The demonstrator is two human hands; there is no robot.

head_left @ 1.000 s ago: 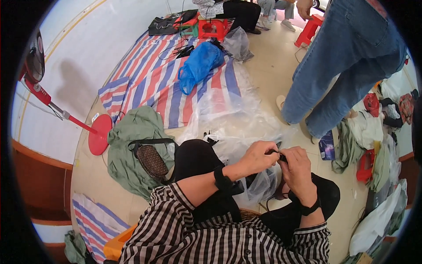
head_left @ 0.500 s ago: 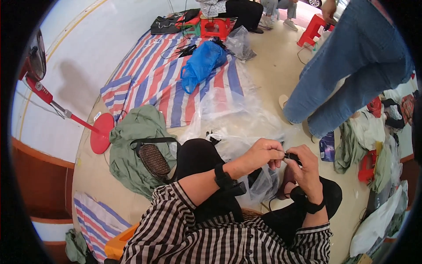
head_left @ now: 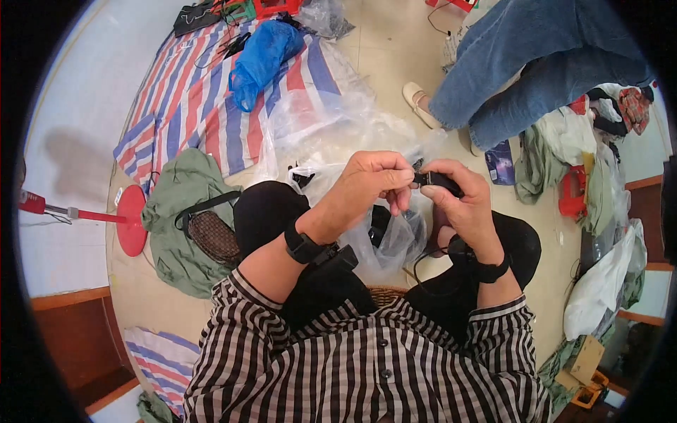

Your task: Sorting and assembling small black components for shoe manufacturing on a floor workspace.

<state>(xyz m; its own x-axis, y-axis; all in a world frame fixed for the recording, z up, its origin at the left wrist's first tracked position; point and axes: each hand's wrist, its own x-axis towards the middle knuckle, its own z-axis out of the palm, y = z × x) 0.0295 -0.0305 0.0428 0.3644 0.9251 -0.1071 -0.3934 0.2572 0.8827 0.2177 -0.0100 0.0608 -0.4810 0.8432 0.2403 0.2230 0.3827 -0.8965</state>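
My right hand (head_left: 462,204) grips a small black object (head_left: 444,183) with a shiny bit at its end. Its kind is too small to make out. Against that end, my left hand (head_left: 367,187) pinches thumb and fingers together, and the fingertips meet those of the right. Below both hands, a clear plastic bag (head_left: 395,247) lies between my knees with black items (head_left: 379,222) in it. Under it shows the rim of a woven basket (head_left: 384,295).
Clear plastic sheeting (head_left: 310,120) and a striped tarp (head_left: 211,113) with a blue bag (head_left: 264,60) spread ahead. A green cloth (head_left: 173,204) carries a brown pouch (head_left: 215,236). A red-based stand (head_left: 130,218) is left. A person in jeans (head_left: 543,63) stands right, near piled clothes (head_left: 564,151).
The view has tilted down and turned right, so surroundings slide up and left. Both hands keep hold at the black object, with the fingers slightly shifted.
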